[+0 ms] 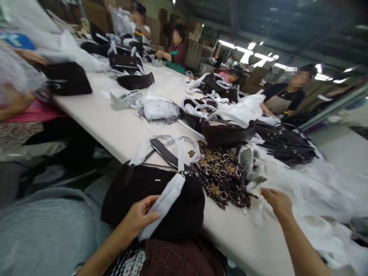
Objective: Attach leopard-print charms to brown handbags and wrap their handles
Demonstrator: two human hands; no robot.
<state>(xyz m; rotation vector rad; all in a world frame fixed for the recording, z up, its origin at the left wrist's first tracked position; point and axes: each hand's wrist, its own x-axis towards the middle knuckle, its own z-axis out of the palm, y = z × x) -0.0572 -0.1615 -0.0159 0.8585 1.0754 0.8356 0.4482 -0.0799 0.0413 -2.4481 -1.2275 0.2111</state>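
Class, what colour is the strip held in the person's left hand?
The strip in the left hand is white, seen best in the head view.

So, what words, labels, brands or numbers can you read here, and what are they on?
None can be read for certain.
Small pale badge on the dark bag by the left hand: too small to read.
Pale marking on the blue item, upper left: too blurred.

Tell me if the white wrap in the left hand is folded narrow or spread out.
Folded narrow: the white wrap is a slim, creased band across the dark bag, in the left hand.
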